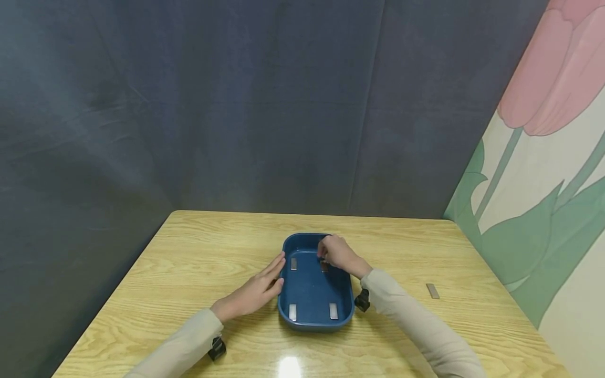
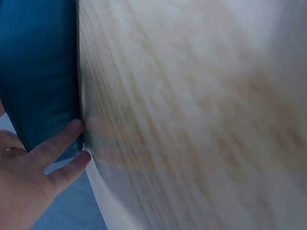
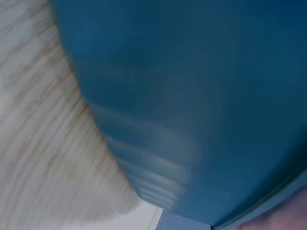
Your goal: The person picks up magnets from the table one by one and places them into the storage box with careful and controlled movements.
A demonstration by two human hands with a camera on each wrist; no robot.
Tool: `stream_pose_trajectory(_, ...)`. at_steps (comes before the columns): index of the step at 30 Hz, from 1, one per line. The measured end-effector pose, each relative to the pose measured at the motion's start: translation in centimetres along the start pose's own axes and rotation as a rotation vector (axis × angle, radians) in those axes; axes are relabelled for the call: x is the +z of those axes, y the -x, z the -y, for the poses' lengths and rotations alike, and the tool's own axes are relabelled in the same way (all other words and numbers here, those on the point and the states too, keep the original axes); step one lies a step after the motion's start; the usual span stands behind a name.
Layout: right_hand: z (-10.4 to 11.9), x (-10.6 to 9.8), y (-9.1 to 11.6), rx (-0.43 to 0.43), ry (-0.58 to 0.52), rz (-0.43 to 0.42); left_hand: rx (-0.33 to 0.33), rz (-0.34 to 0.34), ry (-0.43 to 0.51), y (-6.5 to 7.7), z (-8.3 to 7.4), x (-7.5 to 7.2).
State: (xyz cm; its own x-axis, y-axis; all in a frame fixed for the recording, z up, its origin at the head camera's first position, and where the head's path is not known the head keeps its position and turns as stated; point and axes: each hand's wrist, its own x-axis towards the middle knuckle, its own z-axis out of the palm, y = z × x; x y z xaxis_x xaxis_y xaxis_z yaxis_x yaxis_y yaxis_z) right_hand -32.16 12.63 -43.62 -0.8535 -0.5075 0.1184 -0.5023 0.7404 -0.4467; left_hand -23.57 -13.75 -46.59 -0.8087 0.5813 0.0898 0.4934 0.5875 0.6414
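A deep blue rectangular tray (image 1: 312, 291) with rounded corners stands on the wooden table. Straight fingers of my left hand (image 1: 252, 294) rest against its left side; in the left wrist view the fingertips (image 2: 74, 127) lie along the blue outer wall. My right hand (image 1: 337, 252) reaches over the far right rim, fingers bent down inside, pinching a small metal plate (image 1: 324, 267) near the tray floor. Similar plates lie flat in the tray: far left (image 1: 293, 264), near left (image 1: 293, 312) and near right (image 1: 333, 311). In the right wrist view the tray wall (image 3: 158, 96) hides most of that hand.
Another small grey plate (image 1: 432, 291) lies on the table (image 1: 208, 252) to the right of the tray. Behind the table hangs a dark blue curtain (image 1: 264, 115). A wall with painted tulips (image 1: 543, 184) borders the right side.
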Motion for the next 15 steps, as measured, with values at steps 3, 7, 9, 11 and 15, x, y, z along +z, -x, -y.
stream_pose_trajectory(3, 0.01, -0.01, 0.01, 0.009, -0.005, 0.001, -0.001, 0.0, 0.003, 0.03, -0.02, -0.01)
stream_pose_trajectory(7, -0.03, -0.05, 0.06, 0.014, -0.003, 0.005, 0.0, 0.001, 0.002, 0.02, -0.03, 0.04)
stream_pose_trajectory(9, -0.08, -0.08, 0.08, 0.016, -0.002, 0.006, 0.002, 0.001, 0.001, 0.0, -0.02, 0.06)
stream_pose_trajectory(11, -0.13, -0.11, 0.09, 0.025, -0.012, 0.009, 0.001, 0.004, 0.004, 0.02, -0.03, 0.04)
stream_pose_trajectory(15, -0.16, -0.25, 0.17, 0.026, -0.023, 0.004, 0.003, 0.005, 0.005, 0.01, -0.03, 0.01)
